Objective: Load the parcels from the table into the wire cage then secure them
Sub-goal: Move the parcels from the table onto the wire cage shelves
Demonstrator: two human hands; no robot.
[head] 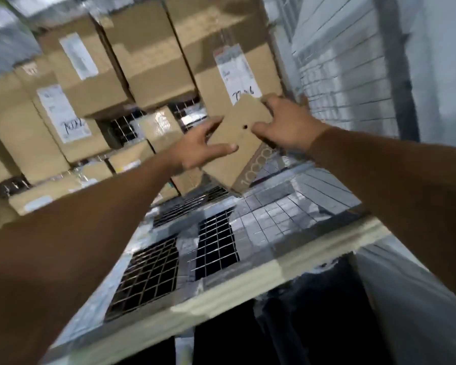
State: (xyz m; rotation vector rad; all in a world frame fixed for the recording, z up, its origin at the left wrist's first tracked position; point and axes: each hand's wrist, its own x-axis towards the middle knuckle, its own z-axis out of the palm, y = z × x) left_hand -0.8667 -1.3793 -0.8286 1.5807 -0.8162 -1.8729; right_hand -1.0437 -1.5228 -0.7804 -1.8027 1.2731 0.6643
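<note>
- The metal wire-mesh cage fills most of the view. Its grid panels run beneath the person's arms and up the right side, with patches of clear plastic film over them. A cream frame bar crosses its near edge.
- Inside the cage, large brown cardboard boxes are stacked tight against one another across the back and the left. Several carry white paper labels with handwritten numbers too blurred to read.
- Smaller brown boxes sit lower in the stack, and bits of mesh show through the gaps around them.
- The flat brown cardboard parcel is held up inside the cage, just in front of the rightmost labelled box and near the right mesh wall.
- Its broad face is turned toward the camera and bears a small black dot.
- Its long axis runs from upper right to lower left in the frame. The upper end points at the stacked boxes and the lower end tips down toward the mesh. Whether the lower corner touches the mesh cannot be told.
- A narrow printed edge shows along its lower right side.
- The right hand grasps the parcel's upper end, with the fingers curled round the edge and the thumb on the face.
- The left hand grasps it lower down. The thumb lies across the face and the spread fingers reach along the left edge.
</note>
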